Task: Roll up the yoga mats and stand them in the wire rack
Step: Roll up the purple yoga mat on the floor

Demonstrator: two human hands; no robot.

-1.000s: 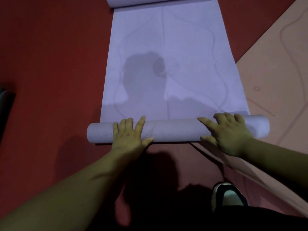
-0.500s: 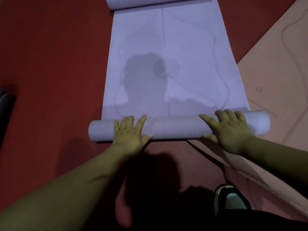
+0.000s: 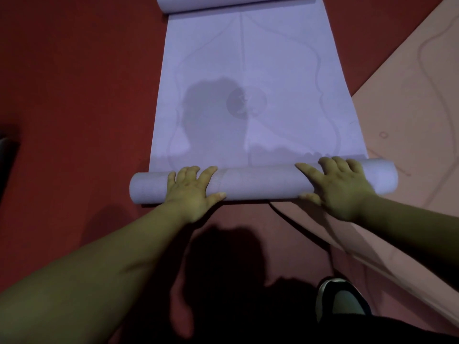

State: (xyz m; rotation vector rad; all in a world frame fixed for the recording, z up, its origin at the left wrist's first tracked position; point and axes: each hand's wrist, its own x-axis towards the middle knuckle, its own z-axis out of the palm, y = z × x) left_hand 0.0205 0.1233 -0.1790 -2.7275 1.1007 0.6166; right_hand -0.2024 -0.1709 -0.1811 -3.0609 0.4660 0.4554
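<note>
A lilac yoga mat (image 3: 248, 70) lies flat on the red floor, running away from me. Its near end is wound into a roll (image 3: 260, 182) lying crosswise. My left hand (image 3: 193, 192) presses flat on the roll's left part with fingers spread. On the roll's right part rests my right hand (image 3: 340, 187), palm down, fingers over the top. The mat's far end curls up into a small roll (image 3: 223, 3) at the top edge. No wire rack is in view.
A peach mat (image 3: 409, 108) lies flat at the right, its corner passing under the lilac roll's right end. My shoe (image 3: 342, 301) stands on the red floor (image 3: 74, 95) at the bottom right. A dark object (image 3: 7, 155) sits at the left edge.
The near roll has moved a little farther away from me over the flat mat, with both hands staying on top of it.
</note>
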